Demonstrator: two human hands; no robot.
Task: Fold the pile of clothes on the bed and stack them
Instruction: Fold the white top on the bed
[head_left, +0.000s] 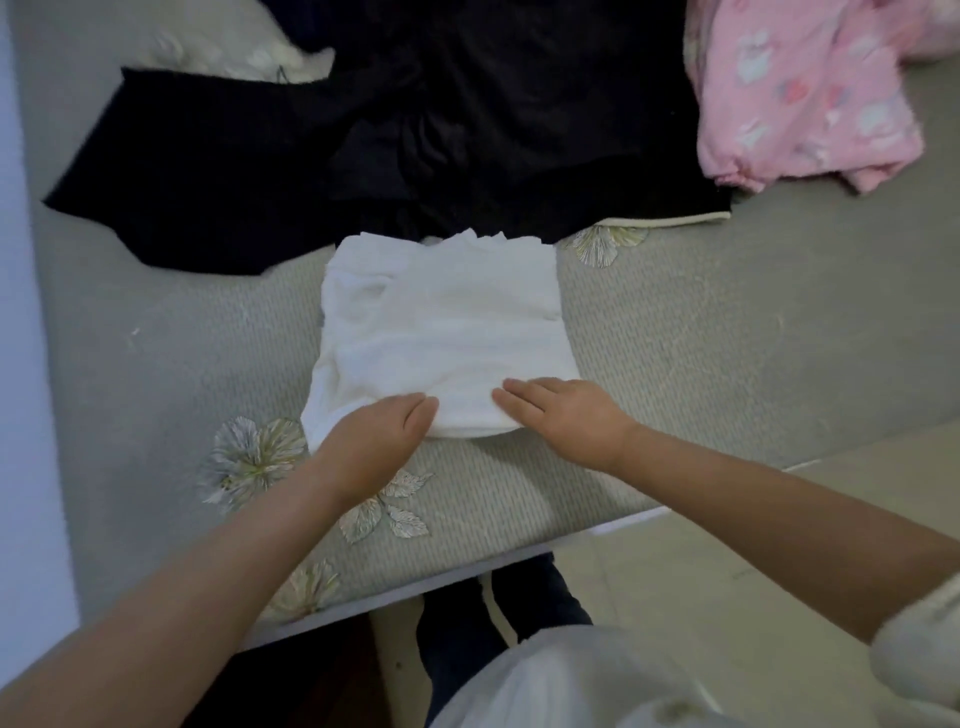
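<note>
A white garment (441, 322) lies folded into a rough rectangle on the grey-green bedspread (675, 338). My left hand (384, 436) rests at its near left edge, thumb on top and the fingers tucked out of sight at the cloth's edge. My right hand (566, 410) lies flat on the near right corner with straight fingers pointing left. Beyond it sprawls a heap of black clothes (363, 135). A pink printed garment (800, 93) lies crumpled at the far right.
A white fluffy item (228, 52) lies at the far left behind the black clothes. The bed's near edge (415, 597) runs diagonally, with the floor (727, 571) and my legs below. A pale wall (21, 364) borders the left.
</note>
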